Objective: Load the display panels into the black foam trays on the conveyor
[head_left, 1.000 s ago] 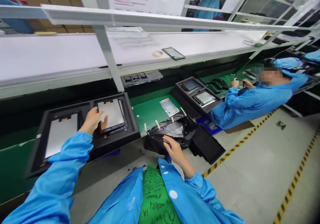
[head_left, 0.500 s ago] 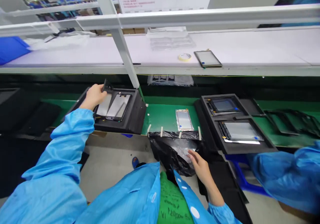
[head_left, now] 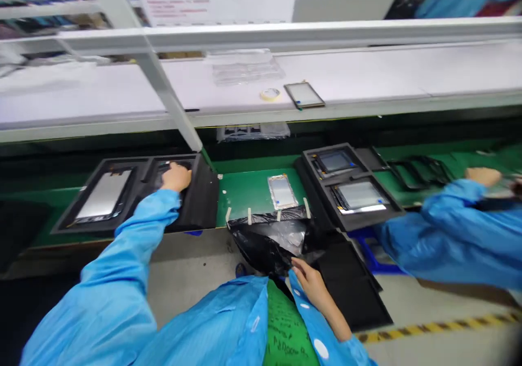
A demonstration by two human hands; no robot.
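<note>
My left hand [head_left: 176, 177] is down in the right compartment of a black foam tray [head_left: 204, 192] at the left, fingers curled over something dark that it mostly hides. In the tray's left compartment lies a display panel [head_left: 105, 193] with a pale face and dark edges. My right hand [head_left: 310, 280] is low in front of me, fingers loosely bent and slightly apart, with the tips at the edge of a black plastic bag [head_left: 261, 243]. Beyond the bag, a silvery framed panel [head_left: 282, 192] lies on the green mat [head_left: 240, 186].
Right of the mat, another foam tray [head_left: 353, 222] holds several panels. Black frames [head_left: 420, 173] lie farther right, near a co-worker's hand [head_left: 484, 177] and blue sleeve. The white shelf [head_left: 367, 78] carries a tape roll [head_left: 270, 94] and a framed panel [head_left: 304, 94]. A white post stands behind the left tray.
My left hand has gone from holding a dark thin piece raised above the left tray to down inside its compartment. My right hand has drawn slightly nearer my body. The view has turned right.
</note>
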